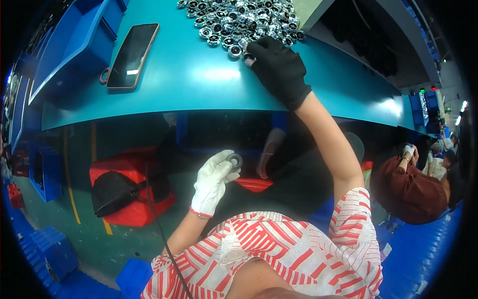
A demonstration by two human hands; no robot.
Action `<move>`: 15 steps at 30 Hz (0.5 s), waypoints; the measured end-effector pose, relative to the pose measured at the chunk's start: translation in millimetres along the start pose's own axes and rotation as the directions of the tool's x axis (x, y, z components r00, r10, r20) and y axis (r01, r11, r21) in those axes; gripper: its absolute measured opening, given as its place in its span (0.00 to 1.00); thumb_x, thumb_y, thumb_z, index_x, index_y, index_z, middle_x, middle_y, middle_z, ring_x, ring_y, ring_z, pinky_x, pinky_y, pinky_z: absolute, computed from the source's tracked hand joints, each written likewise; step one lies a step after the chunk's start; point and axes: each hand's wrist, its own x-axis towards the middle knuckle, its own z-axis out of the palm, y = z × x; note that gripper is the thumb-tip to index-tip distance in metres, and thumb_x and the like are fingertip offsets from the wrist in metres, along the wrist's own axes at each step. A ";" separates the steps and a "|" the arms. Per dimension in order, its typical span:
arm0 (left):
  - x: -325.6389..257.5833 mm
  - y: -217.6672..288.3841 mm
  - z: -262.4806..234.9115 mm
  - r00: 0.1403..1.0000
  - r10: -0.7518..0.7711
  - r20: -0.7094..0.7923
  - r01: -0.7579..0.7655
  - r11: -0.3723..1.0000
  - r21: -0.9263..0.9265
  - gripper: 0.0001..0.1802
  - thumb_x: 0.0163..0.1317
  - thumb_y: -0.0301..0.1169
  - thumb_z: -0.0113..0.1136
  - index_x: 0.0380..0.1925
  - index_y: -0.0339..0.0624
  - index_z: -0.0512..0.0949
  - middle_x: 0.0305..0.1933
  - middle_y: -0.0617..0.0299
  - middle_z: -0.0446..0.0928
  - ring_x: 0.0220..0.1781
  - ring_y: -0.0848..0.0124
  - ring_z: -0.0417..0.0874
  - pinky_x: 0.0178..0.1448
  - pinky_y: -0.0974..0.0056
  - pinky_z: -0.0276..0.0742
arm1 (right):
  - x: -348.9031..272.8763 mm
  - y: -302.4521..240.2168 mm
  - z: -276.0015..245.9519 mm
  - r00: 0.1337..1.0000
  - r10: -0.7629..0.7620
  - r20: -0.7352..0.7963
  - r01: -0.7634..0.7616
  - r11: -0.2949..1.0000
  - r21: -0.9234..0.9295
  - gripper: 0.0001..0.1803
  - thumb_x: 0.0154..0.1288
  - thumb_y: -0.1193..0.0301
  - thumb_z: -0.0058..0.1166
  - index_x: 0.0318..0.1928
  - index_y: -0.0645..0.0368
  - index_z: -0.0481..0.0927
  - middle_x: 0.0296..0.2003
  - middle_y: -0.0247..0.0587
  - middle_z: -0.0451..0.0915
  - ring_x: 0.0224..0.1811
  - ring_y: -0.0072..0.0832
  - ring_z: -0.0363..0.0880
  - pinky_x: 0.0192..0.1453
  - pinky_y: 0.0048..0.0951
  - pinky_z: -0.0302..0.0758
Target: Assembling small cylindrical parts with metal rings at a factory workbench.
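Grey ring (pixel 234 160) pinched in left hand (pixel 213 182); right hand (pixel 278 70) touching parts pile (pixel 239 20).

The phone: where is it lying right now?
In the head view the phone lies flat, screen up, on the teal table, upper left, beside the blue tray and left of the pile of metal rings.

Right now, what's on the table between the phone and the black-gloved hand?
Nothing: in the head view, bare teal table runs from the phone to the right hand; the pile of round metal parts lies farther back.
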 end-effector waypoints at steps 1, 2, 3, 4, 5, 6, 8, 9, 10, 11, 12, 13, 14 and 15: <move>0.3 0.0 -1.0 1.000 0.000 0.009 0.000 1.000 -0.004 0.19 0.62 0.26 0.55 0.54 0.32 0.69 0.44 0.53 0.78 0.39 0.65 0.83 0.41 0.65 0.85 | -2.6 2.3 1.6 1.000 0.008 0.006 -0.008 1.000 -0.003 0.15 0.51 0.68 0.63 0.42 0.48 0.79 0.38 0.36 0.78 0.32 0.33 0.80 0.32 0.31 0.75; 0.7 -0.5 -1.5 1.000 -0.001 0.018 0.002 1.000 -0.008 0.19 0.62 0.26 0.56 0.54 0.33 0.70 0.44 0.53 0.78 0.39 0.65 0.83 0.41 0.65 0.85 | -7.4 2.0 1.4 0.998 0.023 -0.053 -0.022 1.000 0.018 0.14 0.52 0.67 0.62 0.41 0.48 0.78 0.37 0.36 0.78 0.31 0.34 0.80 0.31 0.32 0.75; -0.6 -0.9 -1.0 1.000 -0.002 0.015 0.002 1.000 -0.013 0.19 0.62 0.26 0.56 0.54 0.33 0.70 0.44 0.53 0.78 0.39 0.65 0.83 0.41 0.65 0.85 | -12.5 1.2 1.3 0.999 0.020 -0.049 -0.019 1.000 0.020 0.14 0.52 0.67 0.62 0.41 0.48 0.78 0.37 0.36 0.78 0.31 0.34 0.80 0.31 0.32 0.75; -1.4 -1.0 0.3 1.000 -0.001 0.007 0.001 1.000 -0.008 0.19 0.62 0.26 0.56 0.54 0.33 0.70 0.44 0.53 0.78 0.39 0.65 0.83 0.41 0.65 0.85 | -18.3 0.7 0.9 0.995 0.100 -0.014 -0.099 0.994 0.041 0.13 0.53 0.66 0.61 0.40 0.49 0.77 0.37 0.36 0.77 0.33 0.35 0.80 0.32 0.34 0.75; -2.0 -1.5 1.6 1.000 -0.001 -0.002 0.001 1.000 -0.002 0.19 0.62 0.26 0.56 0.54 0.33 0.70 0.44 0.53 0.78 0.39 0.65 0.83 0.41 0.65 0.85 | -24.2 -1.4 -0.8 0.983 0.180 0.024 -0.181 0.982 0.059 0.12 0.54 0.65 0.60 0.39 0.49 0.75 0.37 0.36 0.76 0.34 0.37 0.79 0.34 0.36 0.75; -1.5 -1.2 1.7 1.000 -0.003 -0.007 0.003 1.000 -0.007 0.19 0.62 0.26 0.56 0.54 0.33 0.70 0.44 0.53 0.78 0.39 0.65 0.83 0.41 0.65 0.85 | -27.1 -8.9 -8.0 0.975 0.220 0.038 -0.223 0.972 0.069 0.12 0.54 0.65 0.61 0.39 0.51 0.75 0.37 0.35 0.77 0.33 0.36 0.80 0.33 0.35 0.75; 0.3 -1.1 2.5 0.999 0.037 0.000 -0.037 0.999 -0.022 0.20 0.62 0.26 0.56 0.54 0.33 0.70 0.44 0.54 0.78 0.40 0.65 0.83 0.42 0.64 0.84 | -41.9 -16.5 -15.1 0.960 0.279 0.017 -0.269 0.906 0.328 0.13 0.55 0.67 0.62 0.39 0.53 0.75 0.35 0.35 0.79 0.32 0.34 0.80 0.33 0.33 0.74; 1.7 -3.4 1.6 0.998 0.052 -0.016 -0.053 0.998 -0.039 0.20 0.61 0.26 0.57 0.54 0.33 0.70 0.45 0.54 0.78 0.40 0.65 0.83 0.42 0.64 0.84 | -46.0 -29.8 -30.7 0.923 0.346 0.165 -0.383 0.815 0.434 0.12 0.55 0.69 0.62 0.39 0.54 0.76 0.33 0.36 0.79 0.32 0.32 0.80 0.34 0.31 0.74; 1.7 -2.8 6.2 0.997 0.069 -0.027 -0.070 0.997 -0.039 0.20 0.61 0.26 0.57 0.54 0.33 0.70 0.45 0.54 0.78 0.41 0.65 0.83 0.42 0.65 0.84 | -55.4 -41.7 -42.6 0.900 0.349 0.260 -0.435 0.708 0.556 0.12 0.55 0.70 0.62 0.39 0.55 0.76 0.33 0.36 0.79 0.32 0.32 0.80 0.35 0.30 0.74; -0.7 0.3 12.0 0.996 0.084 -0.042 -0.085 0.996 -0.037 0.20 0.61 0.26 0.57 0.53 0.33 0.70 0.45 0.54 0.78 0.41 0.65 0.83 0.42 0.65 0.84 | -66.3 -54.5 -51.8 0.872 0.336 0.356 -0.489 0.573 0.657 0.11 0.55 0.71 0.62 0.39 0.55 0.76 0.33 0.37 0.79 0.32 0.31 0.80 0.35 0.29 0.73; 0.0 2.9 16.1 0.997 0.074 -0.015 -0.075 0.996 -0.054 0.20 0.61 0.25 0.57 0.53 0.33 0.71 0.45 0.54 0.78 0.42 0.65 0.83 0.43 0.65 0.84 | -80.1 -63.6 -54.7 0.857 0.265 0.442 -0.513 0.531 0.675 0.12 0.53 0.71 0.62 0.39 0.56 0.76 0.33 0.38 0.78 0.33 0.33 0.79 0.36 0.29 0.72; 1.9 2.0 16.0 0.997 0.074 0.005 -0.073 0.994 -0.080 0.19 0.61 0.25 0.57 0.53 0.33 0.71 0.45 0.54 0.78 0.42 0.66 0.83 0.43 0.64 0.84 | -90.4 -71.1 -54.6 0.875 0.206 0.437 -0.456 0.654 0.603 0.12 0.53 0.71 0.62 0.39 0.56 0.76 0.33 0.38 0.78 0.34 0.34 0.79 0.36 0.29 0.72; 2.3 0.5 15.1 0.997 0.074 0.026 -0.071 0.992 -0.105 0.19 0.61 0.24 0.57 0.53 0.33 0.71 0.45 0.54 0.78 0.43 0.66 0.83 0.44 0.64 0.84 | -100.4 -78.3 -53.1 0.888 0.144 0.437 -0.382 0.762 0.523 0.13 0.52 0.70 0.63 0.39 0.56 0.77 0.33 0.39 0.78 0.35 0.35 0.79 0.36 0.29 0.72; 3.7 -1.8 15.0 0.996 0.079 0.042 -0.072 0.987 -0.140 0.19 0.61 0.23 0.56 0.53 0.34 0.71 0.45 0.54 0.78 0.43 0.66 0.83 0.46 0.63 0.84 | -112.4 -84.1 -48.3 0.874 0.172 0.454 -0.424 0.726 0.541 0.12 0.53 0.69 0.62 0.38 0.55 0.77 0.35 0.38 0.77 0.34 0.36 0.79 0.34 0.28 0.72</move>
